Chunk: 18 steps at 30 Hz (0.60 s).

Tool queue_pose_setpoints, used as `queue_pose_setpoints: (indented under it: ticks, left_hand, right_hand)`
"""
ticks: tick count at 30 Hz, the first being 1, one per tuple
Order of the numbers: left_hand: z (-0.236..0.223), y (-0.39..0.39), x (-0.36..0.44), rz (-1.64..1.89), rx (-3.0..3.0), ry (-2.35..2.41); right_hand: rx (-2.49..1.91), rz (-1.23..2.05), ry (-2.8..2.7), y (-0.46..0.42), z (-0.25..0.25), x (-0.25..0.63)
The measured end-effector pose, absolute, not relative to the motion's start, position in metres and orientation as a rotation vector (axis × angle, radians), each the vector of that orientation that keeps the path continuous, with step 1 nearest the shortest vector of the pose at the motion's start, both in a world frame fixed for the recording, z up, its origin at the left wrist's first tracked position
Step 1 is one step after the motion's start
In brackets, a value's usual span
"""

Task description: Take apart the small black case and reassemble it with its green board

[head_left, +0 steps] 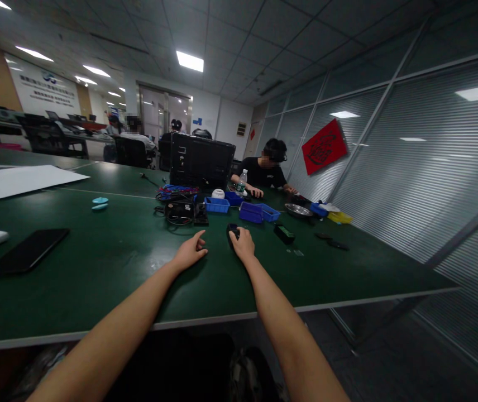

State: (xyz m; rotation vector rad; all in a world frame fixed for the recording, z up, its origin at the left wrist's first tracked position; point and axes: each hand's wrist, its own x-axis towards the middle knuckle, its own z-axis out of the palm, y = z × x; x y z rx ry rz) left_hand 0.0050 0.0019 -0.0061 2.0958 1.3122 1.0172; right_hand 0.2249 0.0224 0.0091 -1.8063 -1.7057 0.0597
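My left hand (pixel 189 251) rests on the green tabletop (pixel 134 251) with thumb and fingers apart, holding nothing. To its right, my right hand (pixel 244 243) is closed around a small black object (pixel 233 229) on the table; its far end shows past my fingers, and its exact kind is unclear. A black box with a greenish top (pixel 284 233) lies to the right of that hand. Beyond my left hand are a black device with cables (pixel 179 213) and a blue tray (pixel 216 205).
A monitor (pixel 201 162) stands farther back, near a white ball (pixel 218 194) and a water bottle (pixel 242 181). Across the table sits a person (pixel 264 172). A metal dish (pixel 299 210) is at right; a black tablet-like slab (pixel 27 251) and light-blue case (pixel 100 203) are at left.
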Motion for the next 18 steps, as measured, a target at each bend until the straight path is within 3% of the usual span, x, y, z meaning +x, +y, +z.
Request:
queue_pose_setpoints:
  ticks: [5,18]
  left_hand:
    - [-0.010,0.005,0.005,1.020,2.107,1.313]
    - [0.000,-0.002,0.005,1.048,2.283,1.418]
  right_hand:
    - [-1.790,0.243,-1.619,0.028,0.006,0.234]
    - [-1.398,0.225,-2.098,0.005,0.005,0.180]
